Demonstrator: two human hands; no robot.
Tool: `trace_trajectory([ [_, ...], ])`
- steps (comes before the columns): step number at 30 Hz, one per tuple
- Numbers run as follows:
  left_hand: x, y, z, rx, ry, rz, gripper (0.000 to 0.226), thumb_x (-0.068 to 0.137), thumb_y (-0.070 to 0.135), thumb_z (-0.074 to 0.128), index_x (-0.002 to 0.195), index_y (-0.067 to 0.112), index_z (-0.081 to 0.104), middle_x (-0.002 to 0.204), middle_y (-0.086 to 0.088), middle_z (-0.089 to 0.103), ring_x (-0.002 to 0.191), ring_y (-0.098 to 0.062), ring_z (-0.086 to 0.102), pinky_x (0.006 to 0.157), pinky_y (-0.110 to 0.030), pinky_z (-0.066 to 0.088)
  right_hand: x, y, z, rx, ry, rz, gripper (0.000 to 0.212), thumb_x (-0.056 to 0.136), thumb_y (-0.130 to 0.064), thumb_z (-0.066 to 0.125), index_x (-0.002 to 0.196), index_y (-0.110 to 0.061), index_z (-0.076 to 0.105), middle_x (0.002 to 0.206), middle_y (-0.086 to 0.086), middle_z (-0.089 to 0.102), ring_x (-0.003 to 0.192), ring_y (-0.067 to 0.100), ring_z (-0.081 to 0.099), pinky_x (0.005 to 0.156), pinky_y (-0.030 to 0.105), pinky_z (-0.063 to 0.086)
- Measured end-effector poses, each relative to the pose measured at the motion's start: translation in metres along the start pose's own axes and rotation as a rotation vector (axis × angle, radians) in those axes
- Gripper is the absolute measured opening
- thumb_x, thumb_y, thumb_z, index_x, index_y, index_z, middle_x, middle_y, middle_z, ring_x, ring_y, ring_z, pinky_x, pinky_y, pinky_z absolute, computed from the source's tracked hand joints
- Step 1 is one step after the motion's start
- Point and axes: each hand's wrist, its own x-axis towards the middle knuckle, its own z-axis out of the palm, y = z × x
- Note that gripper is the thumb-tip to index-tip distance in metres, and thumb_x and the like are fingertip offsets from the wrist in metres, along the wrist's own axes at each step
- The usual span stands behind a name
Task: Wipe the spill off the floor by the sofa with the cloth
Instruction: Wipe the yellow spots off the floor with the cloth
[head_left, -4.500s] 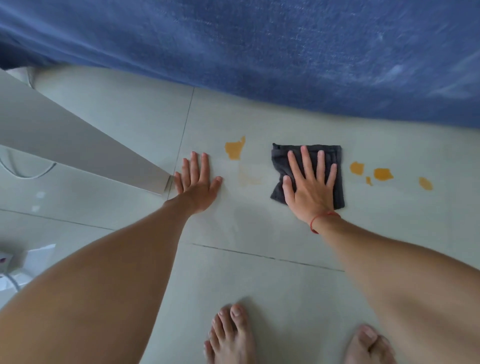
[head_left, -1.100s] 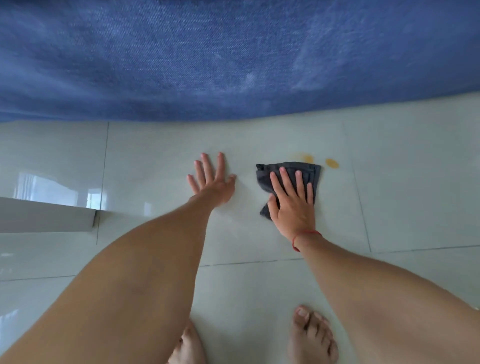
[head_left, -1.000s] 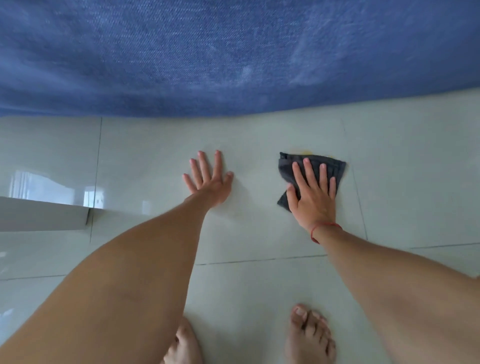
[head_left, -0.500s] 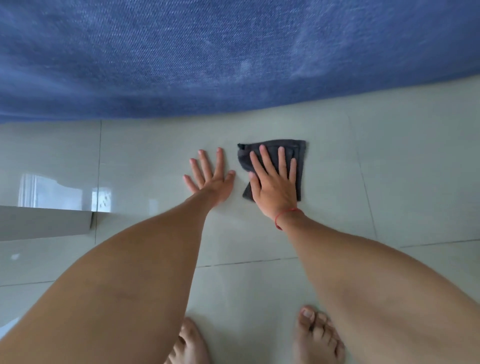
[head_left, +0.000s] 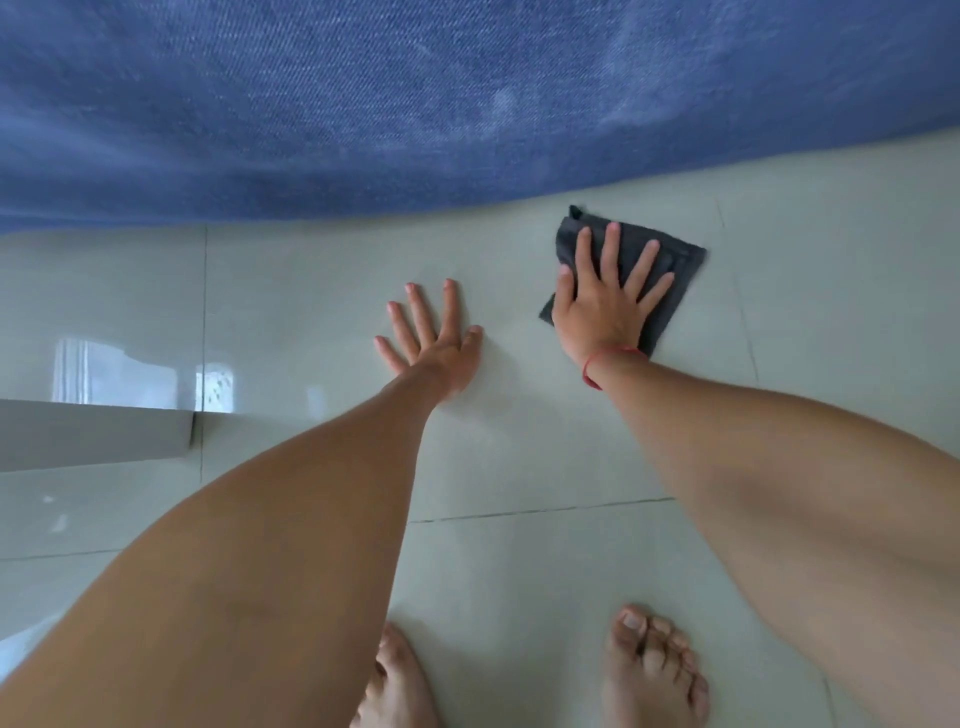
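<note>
A dark grey folded cloth (head_left: 675, 270) lies flat on the pale tiled floor (head_left: 519, 441), close to the lower edge of the blue sofa (head_left: 467, 104). My right hand (head_left: 602, 306) presses down on the cloth with fingers spread; a red string circles its wrist. My left hand (head_left: 431, 338) rests palm down on the bare tile to the left of the cloth, fingers apart, holding nothing. No orange spill shows on the tiles around the cloth; anything under the cloth is hidden.
A white slanted panel (head_left: 93, 436) juts in from the left edge at floor level. My two bare feet (head_left: 654, 670) stand on the tile at the bottom of the view. The sofa front runs across the whole top.
My right hand slid the cloth to the right and nearer the sofa in the last half second. The orange spots seen a second ago are gone from view. My left hand stayed put.
</note>
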Motion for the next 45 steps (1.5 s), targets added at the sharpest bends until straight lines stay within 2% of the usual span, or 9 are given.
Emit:
trace_trajectory([
  [6,0.001,0.002,-0.004,-0.065,-0.027,-0.008,0.061,0.099,0.040,0.019,0.147,0.046,-0.017,0.156,0.004,-0.034,0.144,-0.022,-0.031,0.114,-0.050,-0.018,-0.027,-0.033,0.015,-0.040,-0.021,-0.348,0.052,0.097,-0.043,0.027,0.146,-0.029,0.037,0.158,-0.003,0.029,0.146,0.041,0.018,0.114,0.063,0.008],
  [10,-0.005,-0.011,-0.002,-0.160,0.115,0.050,0.061,0.099,0.036,0.022,0.152,0.040,-0.010,0.161,0.003,-0.022,0.148,-0.020,-0.022,0.117,-0.048,-0.014,-0.063,0.008,0.018,-0.087,-0.029,-0.549,0.048,0.097,-0.040,0.032,0.143,-0.031,0.043,0.153,-0.007,0.038,0.145,0.032,0.029,0.117,0.053,0.018],
  [14,-0.007,-0.063,-0.019,-0.142,0.305,-0.093,0.061,0.098,0.046,0.024,0.151,0.043,-0.006,0.161,-0.001,-0.021,0.149,-0.021,-0.020,0.116,-0.053,-0.012,-0.064,0.043,0.008,-0.069,0.021,-0.368,0.050,0.095,-0.042,0.029,0.142,-0.032,0.044,0.153,-0.008,0.039,0.144,0.027,0.032,0.117,0.046,0.016],
  [19,-0.007,-0.121,-0.023,-0.084,0.179,-0.171,0.062,0.094,0.062,0.018,0.148,0.049,-0.011,0.159,0.004,-0.027,0.147,-0.019,-0.025,0.114,-0.057,-0.015,-0.026,0.031,0.001,-0.037,0.007,-0.008,0.051,0.101,-0.042,0.026,0.151,-0.033,0.023,0.162,-0.008,0.012,0.150,0.030,0.003,0.119,0.055,0.000],
  [24,-0.002,-0.123,-0.019,-0.079,0.193,-0.149,0.062,0.094,0.062,0.015,0.147,0.049,-0.014,0.158,0.003,-0.031,0.146,-0.022,-0.028,0.112,-0.059,-0.016,-0.016,-0.036,0.015,0.018,0.023,0.092,0.052,0.101,-0.041,0.024,0.152,-0.030,0.020,0.163,-0.002,0.008,0.148,0.041,-0.002,0.115,0.063,-0.004],
  [31,0.000,-0.123,-0.024,-0.108,0.145,-0.142,0.061,0.095,0.061,0.015,0.146,0.050,-0.016,0.156,0.003,-0.035,0.144,-0.022,-0.031,0.112,-0.060,-0.016,-0.080,-0.132,0.052,-0.013,-0.011,-0.349,0.049,0.097,-0.040,0.034,0.144,-0.030,0.040,0.156,0.000,0.033,0.144,0.042,0.022,0.114,0.064,0.011],
  [36,-0.011,-0.132,-0.032,-0.136,0.149,-0.095,0.060,0.097,0.056,0.018,0.148,0.047,-0.013,0.158,0.003,-0.029,0.147,-0.020,-0.025,0.117,-0.055,-0.012,-0.117,-0.084,0.047,-0.037,-0.093,-0.577,0.047,0.095,-0.036,0.036,0.140,-0.029,0.049,0.149,-0.005,0.045,0.141,0.030,0.037,0.115,0.049,0.023],
  [41,-0.028,-0.177,-0.024,-0.130,0.254,-0.198,0.062,0.097,0.057,0.022,0.149,0.047,-0.009,0.161,0.000,-0.023,0.149,-0.019,-0.020,0.116,-0.056,-0.010,-0.085,-0.006,0.017,-0.081,-0.037,-0.268,0.056,0.095,-0.045,0.019,0.147,-0.032,0.034,0.158,-0.008,0.028,0.147,0.026,0.023,0.119,0.047,0.015],
  [45,-0.025,-0.193,-0.017,-0.128,0.253,-0.188,0.064,0.095,0.061,0.022,0.150,0.047,-0.007,0.160,0.001,-0.024,0.148,-0.018,-0.021,0.116,-0.057,-0.011,-0.061,-0.021,0.015,-0.031,-0.018,-0.018,0.051,0.101,-0.040,0.025,0.151,-0.032,0.020,0.163,-0.007,0.009,0.150,0.031,0.001,0.119,0.054,0.000],
])
